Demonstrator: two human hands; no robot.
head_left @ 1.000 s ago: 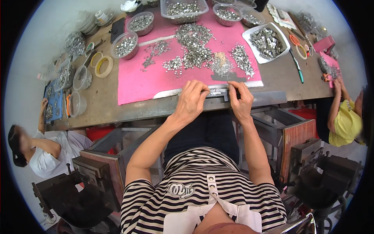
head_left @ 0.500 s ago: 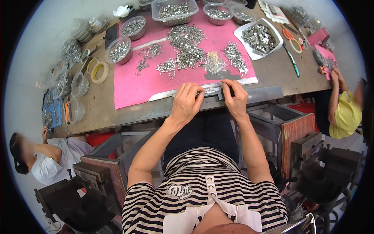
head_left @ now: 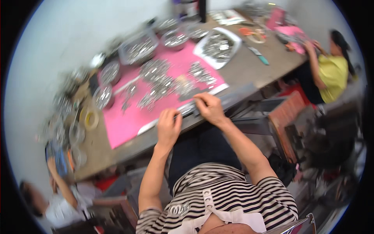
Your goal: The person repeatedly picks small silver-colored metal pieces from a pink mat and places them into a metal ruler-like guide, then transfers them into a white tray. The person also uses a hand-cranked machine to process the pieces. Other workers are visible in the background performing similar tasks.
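Note:
My left hand (head_left: 168,126) is at the front edge of the table, its fingers and thumb pinched together. Close on its right, my right hand (head_left: 210,107) is also pinched; blur hides whatever is between the fingertips of either. Between the two hands lies a narrow metal bar (head_left: 187,109) with shiny bits along it. Just beyond, a pink mat (head_left: 120,130) bears loose heaps of small silvery metal parts (head_left: 157,87). A small pile of thin pale slivers (head_left: 184,86) lies nearest the right hand.
Clear plastic tubs (head_left: 138,50) of metal parts line the mat's far side, beside a white dish (head_left: 222,48). A green-handled tool (head_left: 259,56) lies right, tape rolls (head_left: 90,119) left. Co-workers sit at the left (head_left: 64,206) and right (head_left: 333,74).
The whole view has tilted and blurred as my head turned, so the table now slopes up to the right. Both hands stay pinched by the metal bar.

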